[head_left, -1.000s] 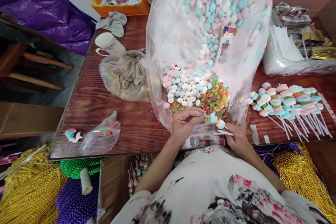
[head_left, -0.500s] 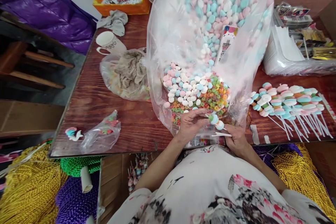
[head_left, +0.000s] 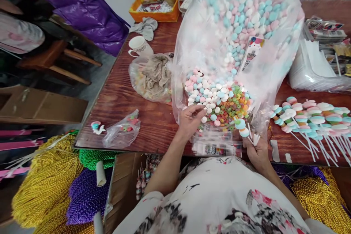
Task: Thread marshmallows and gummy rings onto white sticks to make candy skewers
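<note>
My right hand (head_left: 257, 151) is closed around several white sticks (head_left: 255, 139). One stick bears a short stack of marshmallow-like pieces (head_left: 240, 124), in pale blue, white and green. My left hand (head_left: 189, 121) reaches to the front of the clear plastic bag (head_left: 274, 80), its fingers stretched out over the loose pieces. At the bag's mouth lie pink, white and blue marshmallow-like pieces (head_left: 208, 95) and small green, orange and yellow rings (head_left: 236, 104). Whether the left fingertips touch a piece is hard to make out.
Finished-looking candy skewers (head_left: 315, 119) lie in a pile at the right, below a clear plastic tub (head_left: 309, 76). Leftward are a white mug (head_left: 140, 46), a bag with a brown cloth (head_left: 157, 73), a small plastic bag (head_left: 122, 131) and an orange basket (head_left: 156, 15). Bead strands hang below.
My left hand has let go of the skewer and moved left to the loose pieces. My right hand has shifted right, still gripping the sticks, now tilted upward. The view has turned left.
</note>
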Motion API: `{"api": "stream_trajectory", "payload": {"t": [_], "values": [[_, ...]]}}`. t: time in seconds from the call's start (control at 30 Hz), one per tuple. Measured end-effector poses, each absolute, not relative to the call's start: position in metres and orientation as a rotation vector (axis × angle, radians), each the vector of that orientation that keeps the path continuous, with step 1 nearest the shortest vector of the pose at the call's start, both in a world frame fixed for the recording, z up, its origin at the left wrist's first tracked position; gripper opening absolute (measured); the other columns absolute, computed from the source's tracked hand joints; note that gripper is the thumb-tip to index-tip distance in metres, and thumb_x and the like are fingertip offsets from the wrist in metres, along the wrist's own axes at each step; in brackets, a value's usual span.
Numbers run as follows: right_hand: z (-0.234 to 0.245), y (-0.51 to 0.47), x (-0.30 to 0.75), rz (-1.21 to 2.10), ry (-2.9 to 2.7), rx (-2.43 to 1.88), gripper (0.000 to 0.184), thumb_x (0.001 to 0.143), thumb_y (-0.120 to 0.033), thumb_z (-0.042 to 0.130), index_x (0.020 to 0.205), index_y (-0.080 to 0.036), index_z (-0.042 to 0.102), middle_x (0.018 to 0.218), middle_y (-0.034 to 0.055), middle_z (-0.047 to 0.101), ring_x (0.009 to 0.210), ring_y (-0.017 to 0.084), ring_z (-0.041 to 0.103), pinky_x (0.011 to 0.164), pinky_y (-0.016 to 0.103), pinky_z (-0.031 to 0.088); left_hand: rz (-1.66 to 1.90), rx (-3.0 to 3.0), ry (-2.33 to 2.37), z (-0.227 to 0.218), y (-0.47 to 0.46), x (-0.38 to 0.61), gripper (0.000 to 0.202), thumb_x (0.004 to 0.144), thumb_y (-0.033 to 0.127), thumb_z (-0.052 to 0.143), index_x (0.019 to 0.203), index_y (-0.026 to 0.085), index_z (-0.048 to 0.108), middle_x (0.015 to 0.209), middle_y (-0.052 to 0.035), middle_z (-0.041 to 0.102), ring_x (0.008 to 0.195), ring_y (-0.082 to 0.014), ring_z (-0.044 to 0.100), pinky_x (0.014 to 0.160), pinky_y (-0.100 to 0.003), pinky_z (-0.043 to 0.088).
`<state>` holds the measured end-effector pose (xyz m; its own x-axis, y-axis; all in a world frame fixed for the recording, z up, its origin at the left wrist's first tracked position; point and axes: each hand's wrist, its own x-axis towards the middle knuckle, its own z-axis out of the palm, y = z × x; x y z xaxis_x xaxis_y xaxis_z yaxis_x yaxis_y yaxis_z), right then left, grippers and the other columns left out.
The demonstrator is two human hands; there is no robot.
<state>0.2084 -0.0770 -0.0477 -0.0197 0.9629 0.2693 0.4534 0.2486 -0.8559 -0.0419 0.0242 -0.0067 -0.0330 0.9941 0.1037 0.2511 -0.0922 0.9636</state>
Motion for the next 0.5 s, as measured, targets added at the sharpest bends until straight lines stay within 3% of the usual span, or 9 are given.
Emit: {"api": "stream_trajectory", "payload": {"t": [0.1, 0.23, 0.4, 0.5], "values": [[-0.049, -0.077, 0.207, 0.732, -1.598, -1.33, 0.023, 0.092, -0.016, 0.048, 0.072, -0.022, 0.058, 0.057, -0.0014, 0.049, 0.051, 0.015, 0.047, 0.051, 0.029, 0.041, 0.901, 1.93, 1.539, -0.012, 0.034, -0.047, 0.014, 0.081, 0.031, 0.07, 0.085, 0.019, 0.074, 0.076, -0.0038, 0.068, 0.073, -0.0169, 0.061, 0.07, -0.03, 0.048], [-0.045, -0.075, 0.204, 0.663, -1.65, -1.3, 0.025, 0.09, -0.013, 0.048, 0.067, -0.021, 0.052, 0.056, -0.0035, 0.045, 0.048, 0.013, 0.043, 0.05, 0.026, 0.038, 0.618, 2.161, 1.727, -0.019, 0.039, -0.036, 0.012, 0.083, 0.026, 0.065, 0.089, 0.02, 0.072, 0.082, -0.0059, 0.066, 0.079, -0.0211, 0.061, 0.072, -0.033, 0.046], [-0.042, -0.075, 0.204, 0.607, -1.676, -1.292, 0.023, 0.088, -0.011, 0.047, 0.068, -0.021, 0.052, 0.056, -0.0041, 0.048, 0.047, 0.011, 0.042, 0.05, 0.023, 0.038, 0.738, 2.04, 1.6, -0.02, 0.045, -0.038, 0.013, 0.085, 0.023, 0.06, 0.091, 0.019, 0.072, 0.083, -0.0044, 0.066, 0.076, -0.0184, 0.061, 0.07, -0.031, 0.047], [-0.044, -0.074, 0.205, 0.611, -1.664, -1.283, 0.023, 0.088, -0.011, 0.047, 0.068, -0.021, 0.051, 0.056, -0.0042, 0.048, 0.047, 0.011, 0.042, 0.049, 0.023, 0.037, 0.872, 2.049, 1.332, -0.014, 0.049, -0.039, 0.014, 0.086, 0.022, 0.059, 0.093, 0.019, 0.072, 0.096, -0.007, 0.068, 0.087, -0.0191, 0.064, 0.079, -0.034, 0.05]]}}
